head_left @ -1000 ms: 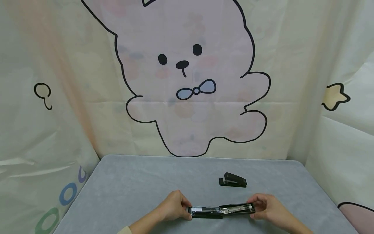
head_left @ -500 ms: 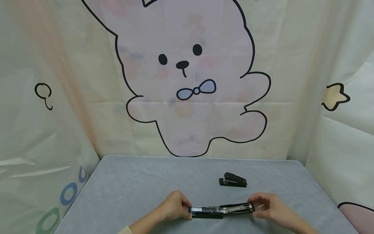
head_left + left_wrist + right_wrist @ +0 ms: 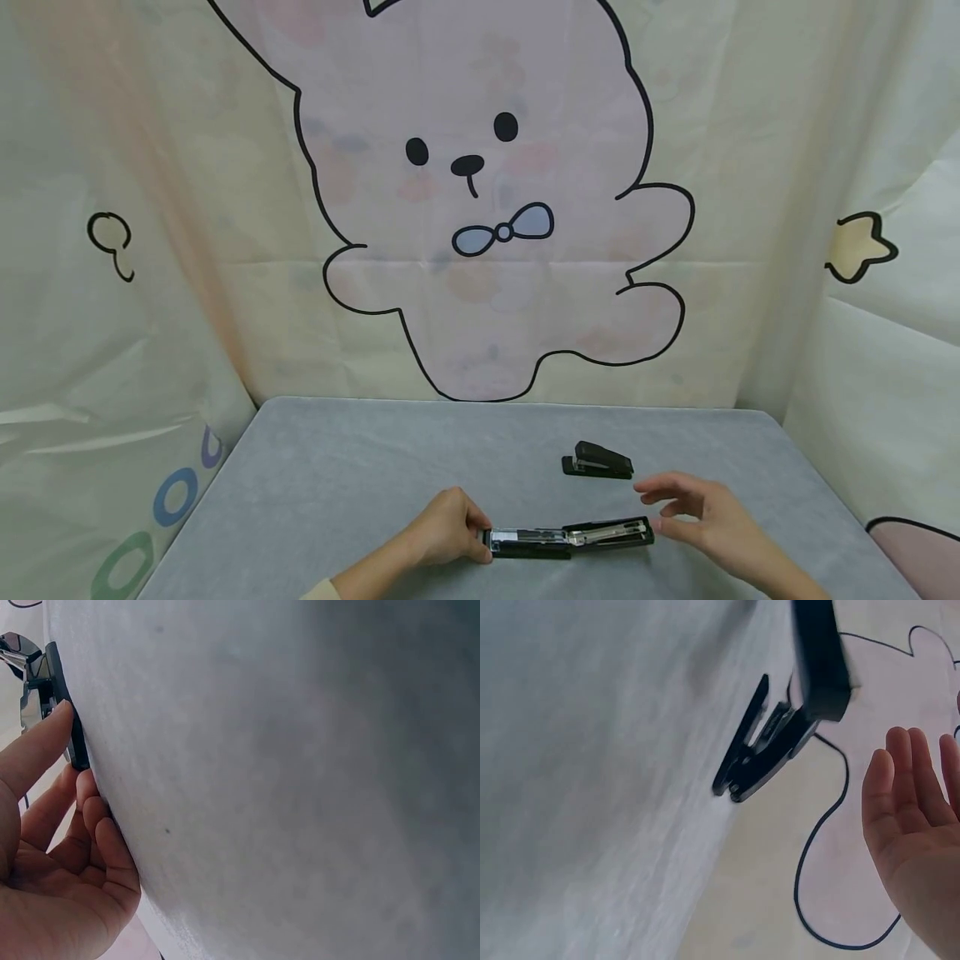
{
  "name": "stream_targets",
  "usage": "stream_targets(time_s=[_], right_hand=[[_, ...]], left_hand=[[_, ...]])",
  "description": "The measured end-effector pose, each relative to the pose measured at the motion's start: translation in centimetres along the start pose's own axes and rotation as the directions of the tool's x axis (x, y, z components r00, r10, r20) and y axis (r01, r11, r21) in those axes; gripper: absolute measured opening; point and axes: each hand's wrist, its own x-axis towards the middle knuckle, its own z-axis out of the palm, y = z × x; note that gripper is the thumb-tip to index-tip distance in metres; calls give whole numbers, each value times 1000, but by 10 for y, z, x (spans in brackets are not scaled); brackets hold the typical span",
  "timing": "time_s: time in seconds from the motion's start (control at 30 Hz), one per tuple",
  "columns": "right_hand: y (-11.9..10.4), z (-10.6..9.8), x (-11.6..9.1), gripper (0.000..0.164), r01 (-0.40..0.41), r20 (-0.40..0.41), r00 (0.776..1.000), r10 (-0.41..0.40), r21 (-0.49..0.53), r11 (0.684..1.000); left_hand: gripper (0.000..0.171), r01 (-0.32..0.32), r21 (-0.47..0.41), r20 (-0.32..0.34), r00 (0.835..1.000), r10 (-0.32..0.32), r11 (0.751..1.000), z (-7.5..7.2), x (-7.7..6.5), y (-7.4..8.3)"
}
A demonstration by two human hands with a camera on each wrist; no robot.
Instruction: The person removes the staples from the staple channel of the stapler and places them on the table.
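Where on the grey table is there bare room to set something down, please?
The table is bare between its left edge and the far stapler, and from that stapler to the right edge. The near centre is crowded: left grip, opened stapler, right grip.

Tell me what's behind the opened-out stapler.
Behind the opened-out stapler, another black stapler stands on the grey table; farther back hangs a backdrop with a cartoon animal. The narrow strip of table directly behind the opened-out stapler is hidden by it.
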Motion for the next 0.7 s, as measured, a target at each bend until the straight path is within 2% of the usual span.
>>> stream_targets(time_s=[0.17, 0.33, 0.43, 0.63, 0.7], right_hand=[[-9, 8, 2, 34, -9, 9, 1000, 9, 55, 998], [-16, 21, 5, 32, 16, 12, 1000, -17, 72, 997], [-19, 31, 8, 33, -6, 22, 1000, 4, 99, 995], [-20, 49, 15, 34, 12, 63, 998, -25, 197, 980], [-22, 54, 18, 36, -5, 73, 997, -11, 219, 976]], left_hand=[[22, -1, 7, -4, 1000, 1, 1000, 0, 0, 0], [23, 4, 0, 2, 1000, -4, 1000, -1, -1, 1], [22, 14, 0, 6, 1000, -14, 1000, -2, -1, 1], [22, 23, -4, -2, 1000, -23, 1000, -1, -1, 0], [22, 25, -10, -2, 1000, -25, 1000, -1, -1, 0]])
